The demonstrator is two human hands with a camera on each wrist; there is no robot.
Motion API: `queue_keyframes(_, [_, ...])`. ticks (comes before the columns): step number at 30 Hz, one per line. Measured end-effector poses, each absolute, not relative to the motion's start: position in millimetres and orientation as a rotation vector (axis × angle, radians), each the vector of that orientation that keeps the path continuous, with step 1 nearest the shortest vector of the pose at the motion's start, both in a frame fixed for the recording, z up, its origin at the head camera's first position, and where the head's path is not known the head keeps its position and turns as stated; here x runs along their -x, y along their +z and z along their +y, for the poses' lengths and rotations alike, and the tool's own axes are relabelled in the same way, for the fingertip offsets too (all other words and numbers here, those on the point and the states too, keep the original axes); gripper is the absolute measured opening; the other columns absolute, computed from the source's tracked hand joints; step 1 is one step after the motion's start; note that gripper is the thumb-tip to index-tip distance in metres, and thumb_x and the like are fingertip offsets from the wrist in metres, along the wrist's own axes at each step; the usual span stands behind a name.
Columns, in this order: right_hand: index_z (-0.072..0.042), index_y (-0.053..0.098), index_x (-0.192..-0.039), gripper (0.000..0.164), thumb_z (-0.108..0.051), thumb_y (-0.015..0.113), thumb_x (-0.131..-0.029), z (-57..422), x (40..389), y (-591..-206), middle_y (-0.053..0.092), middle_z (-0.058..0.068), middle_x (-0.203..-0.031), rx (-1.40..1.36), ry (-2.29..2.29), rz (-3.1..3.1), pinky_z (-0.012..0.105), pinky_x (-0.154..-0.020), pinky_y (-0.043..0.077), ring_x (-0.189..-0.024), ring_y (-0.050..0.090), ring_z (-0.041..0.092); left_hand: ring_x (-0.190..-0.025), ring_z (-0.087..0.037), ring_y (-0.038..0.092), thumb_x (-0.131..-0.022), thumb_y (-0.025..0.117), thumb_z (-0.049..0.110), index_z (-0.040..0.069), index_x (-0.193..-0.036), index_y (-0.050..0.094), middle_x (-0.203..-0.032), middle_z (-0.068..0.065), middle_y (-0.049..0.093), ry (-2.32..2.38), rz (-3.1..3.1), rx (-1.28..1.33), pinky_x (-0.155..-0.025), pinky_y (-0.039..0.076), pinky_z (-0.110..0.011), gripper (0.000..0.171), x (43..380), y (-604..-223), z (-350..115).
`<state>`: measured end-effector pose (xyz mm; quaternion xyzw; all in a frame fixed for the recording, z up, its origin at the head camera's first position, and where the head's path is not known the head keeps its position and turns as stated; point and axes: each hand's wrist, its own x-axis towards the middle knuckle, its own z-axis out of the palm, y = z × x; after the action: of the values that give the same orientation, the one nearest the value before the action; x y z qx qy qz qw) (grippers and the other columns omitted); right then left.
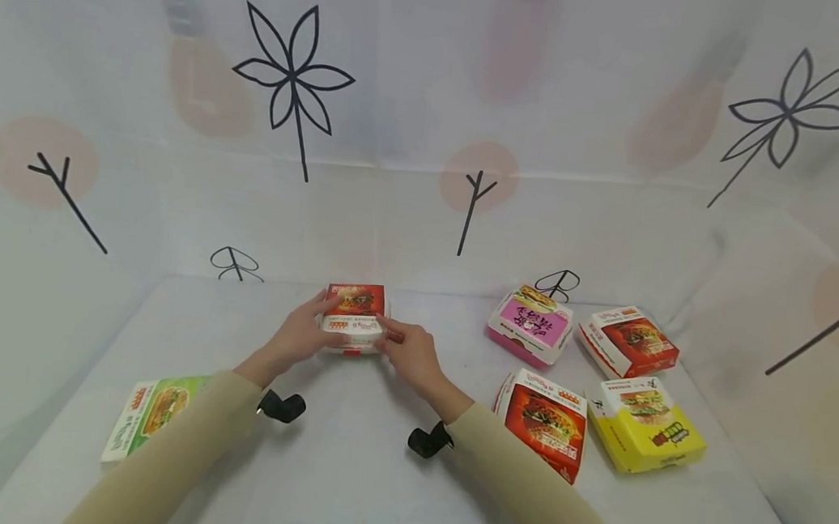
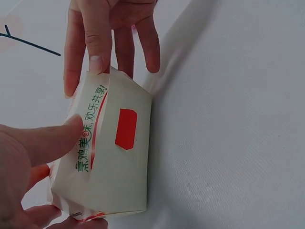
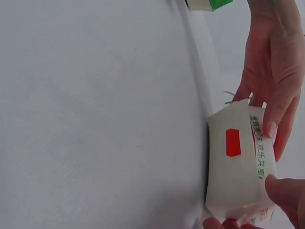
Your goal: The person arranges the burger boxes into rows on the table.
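Observation:
A red and white burger box (image 1: 358,300) sits near the back edge of the table, held from both sides. My left hand (image 1: 302,333) grips its left end, the thumb on the lid's front edge and the fingers around the side. At the right end, my right hand (image 1: 413,355) pinches the box between thumb and fingers. In the left wrist view the white front of the box (image 2: 126,162) shows a red tab and green writing along the lid edge. The lid looks closed in the right wrist view, where the right thumb (image 3: 283,188) presses near the lid corner.
On the right lie a pink burger box (image 1: 532,323), a red one (image 1: 633,342) behind, another red one (image 1: 543,421) nearer, and a yellow one (image 1: 645,428). A green box (image 1: 161,410) lies front left, partly behind the left sleeve. A patterned cloth (image 1: 407,229) hangs behind.

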<state>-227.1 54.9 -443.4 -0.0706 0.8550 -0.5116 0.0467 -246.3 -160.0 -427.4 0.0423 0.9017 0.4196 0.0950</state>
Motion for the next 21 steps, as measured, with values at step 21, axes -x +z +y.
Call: queue_keyframes(21, [-0.019, 0.070, -0.128, 0.038, -0.012, 0.073, -0.091, 49, 244, -442, 0.063, 0.013, -0.132, 0.124, -1.600, 2.706, 0.023, -0.059, 0.049, -0.096, 0.065, 0.017, -0.150, -0.036, 0.009, -0.087, 0.078, 0.026, 0.019, -0.156, 0.036, -0.167, -0.005, 0.010, 1.266, 2.690, -0.127, -0.117, 0.015, -0.058, 0.081, 266, -430, -159])
